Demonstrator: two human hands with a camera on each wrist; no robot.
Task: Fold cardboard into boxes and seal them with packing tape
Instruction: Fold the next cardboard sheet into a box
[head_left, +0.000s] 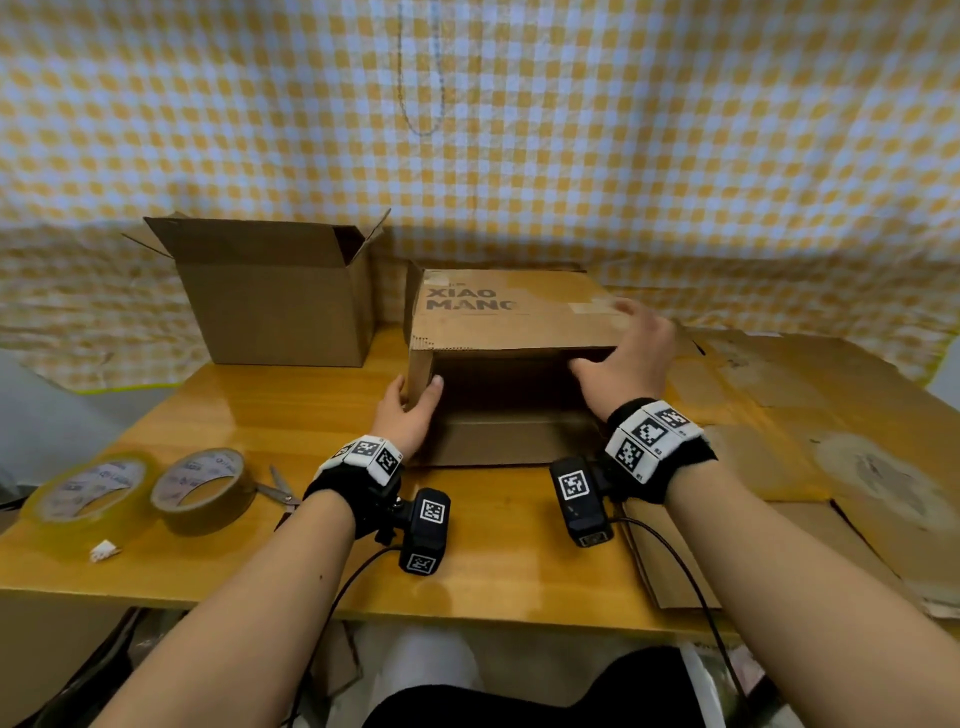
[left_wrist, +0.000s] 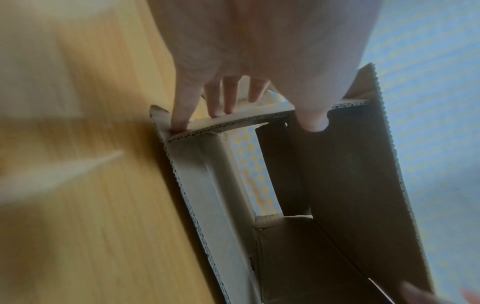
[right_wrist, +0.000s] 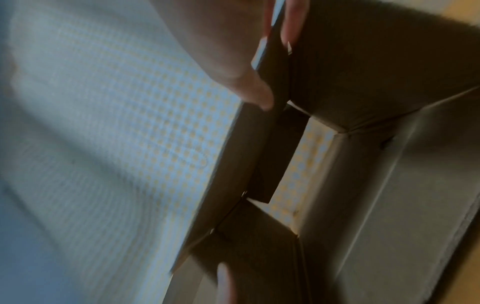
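A brown cardboard box (head_left: 509, 312) printed XIAO MANG lies on its side in the middle of the wooden table (head_left: 260, 405), its open end facing me. My left hand (head_left: 410, 402) grips the left side flap, thumb inside and fingers outside; the left wrist view shows those fingers (left_wrist: 182, 115) on the flap's corrugated edge (left_wrist: 233, 121). My right hand (head_left: 631, 353) holds the box's top right corner, thumb under the top panel and fingers spread over it. In the right wrist view the thumb (right_wrist: 249, 90) lies against a dark inner flap. The far end shows a gap between flaps.
A second open box (head_left: 275, 296) stands upright at the back left. Two tape rolls, clear (head_left: 88, 493) and brown (head_left: 202, 488), lie at the front left with scissors (head_left: 283, 488) beside them. Flattened cardboard sheets (head_left: 810, 441) cover the table's right side. Checked cloth hangs behind.
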